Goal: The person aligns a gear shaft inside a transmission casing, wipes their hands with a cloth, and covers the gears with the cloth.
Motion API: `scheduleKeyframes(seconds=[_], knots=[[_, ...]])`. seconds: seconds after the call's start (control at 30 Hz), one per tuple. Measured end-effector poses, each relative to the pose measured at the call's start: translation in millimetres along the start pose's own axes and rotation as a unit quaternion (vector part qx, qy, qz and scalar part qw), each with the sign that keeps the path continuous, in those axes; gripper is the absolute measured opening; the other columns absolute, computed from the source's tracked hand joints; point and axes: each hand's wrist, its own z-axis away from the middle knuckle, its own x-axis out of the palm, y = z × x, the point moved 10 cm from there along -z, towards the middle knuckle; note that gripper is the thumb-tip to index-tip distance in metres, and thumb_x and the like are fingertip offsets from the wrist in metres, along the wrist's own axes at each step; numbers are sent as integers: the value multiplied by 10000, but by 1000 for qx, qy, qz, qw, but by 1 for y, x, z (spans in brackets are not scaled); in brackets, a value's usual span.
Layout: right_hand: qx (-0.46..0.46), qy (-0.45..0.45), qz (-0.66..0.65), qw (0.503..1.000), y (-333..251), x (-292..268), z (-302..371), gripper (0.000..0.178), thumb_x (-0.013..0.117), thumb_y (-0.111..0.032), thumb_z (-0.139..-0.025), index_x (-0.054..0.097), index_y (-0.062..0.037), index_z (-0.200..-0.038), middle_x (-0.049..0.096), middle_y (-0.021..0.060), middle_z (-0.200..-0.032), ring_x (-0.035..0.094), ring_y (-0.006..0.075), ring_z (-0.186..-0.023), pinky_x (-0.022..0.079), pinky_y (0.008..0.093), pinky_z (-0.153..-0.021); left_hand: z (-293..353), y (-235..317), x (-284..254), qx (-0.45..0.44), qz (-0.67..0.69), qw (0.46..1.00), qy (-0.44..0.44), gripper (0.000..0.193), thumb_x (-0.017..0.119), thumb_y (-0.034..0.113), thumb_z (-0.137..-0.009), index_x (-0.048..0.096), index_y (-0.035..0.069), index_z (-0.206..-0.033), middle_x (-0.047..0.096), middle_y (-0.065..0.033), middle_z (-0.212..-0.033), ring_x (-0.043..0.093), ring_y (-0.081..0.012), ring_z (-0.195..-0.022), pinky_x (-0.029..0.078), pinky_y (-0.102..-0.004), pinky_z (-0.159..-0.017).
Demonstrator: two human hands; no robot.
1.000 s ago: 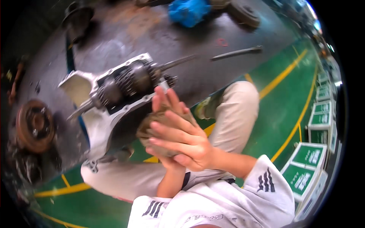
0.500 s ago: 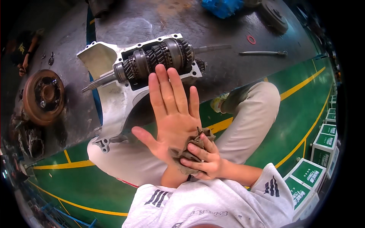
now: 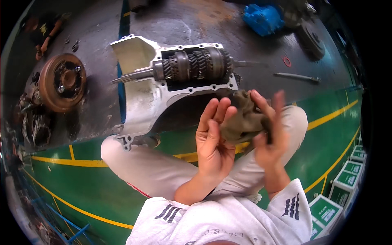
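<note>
In front of my body, a crumpled grey-brown rag (image 3: 244, 120) is between my two hands. My left hand (image 3: 214, 141) has bent fingers and a raised thumb, closed against the rag's left side. On the other side, my right hand (image 3: 271, 139) is smeared by motion, its fingers and thumb around the rag's edge. Just beyond them lies an opened gearbox housing (image 3: 141, 104) of pale metal on the workbench. Inside it sits a shaft with several dark gears (image 3: 196, 65), its splined end pointing left. Neither hand touches the housing.
A rusty brake drum (image 3: 61, 83) is at the bench's left. To the right lie a metal rod-like tool (image 3: 298, 77) and a red ring (image 3: 287, 61). A blue part (image 3: 263, 19) stands farther back. Another person's hand (image 3: 39, 53) is at far left; green-white boxes (image 3: 326, 210) line the floor.
The rag has moved up and away from my left wrist. My left hand, spread flat before, is now bent against it. My right hand has swung to the right, and the view has shifted.
</note>
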Motion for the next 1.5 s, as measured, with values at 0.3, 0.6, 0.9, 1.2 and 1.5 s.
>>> scheduleKeyframes(seconds=[0.3, 0.6, 0.9, 1.2, 1.5], knots=[[-84, -46, -26, 995, -10, -49, -50, 312, 507, -180, -1118, 657, 94, -1109, 735, 196, -1017, 674, 222, -854, 535, 334, -805, -11, 5, -2, -12, -46, 999, -13, 206, 506, 243, -1156, 570, 60, -1227, 545, -67, -850, 464, -96, -486, 386, -239, -394], [0, -324, -156, 933, 4, 47, -66, 1024, 793, -474, -875, 316, 35, -1625, 487, 168, -1528, 627, 273, -1201, 500, 378, -1018, -11, 25, 14, 107, -478, 871, -30, 589, 672, 229, -1051, 474, -53, -1528, 528, -160, -1542, 549, -267, -1384, 433, -398, -1161], [84, -219, -106, 966, 44, 11, -68, 313, 594, 60, -802, 666, 37, -1106, 710, 178, -914, 696, 232, -803, 549, 347, -725, 1, 109, 15, 287, -449, 839, 109, 321, 517, 354, -1142, 520, 35, -1099, 650, -228, -1317, 652, -279, -1119, 518, -438, -1050], [42, -323, 192, 926, 80, -6, -58, 135, 642, 0, -771, 653, 2, -906, 699, 227, -856, 662, 458, -869, 519, 510, -768, 39, 203, 53, 401, -592, 688, 125, 406, 565, 501, -1108, 540, 96, -1136, 557, -31, -1033, 552, -145, -909, 503, -312, -841], [131, -202, 100, 965, 112, -72, -94, 134, 481, 49, -871, 568, 63, -972, 542, 217, -798, 430, 289, -704, 461, 373, -691, -4, 234, 67, 287, -659, 693, 57, 539, 759, 513, -984, 568, 79, -1239, 563, 7, -1057, 540, -116, -1003, 424, -253, -936]])
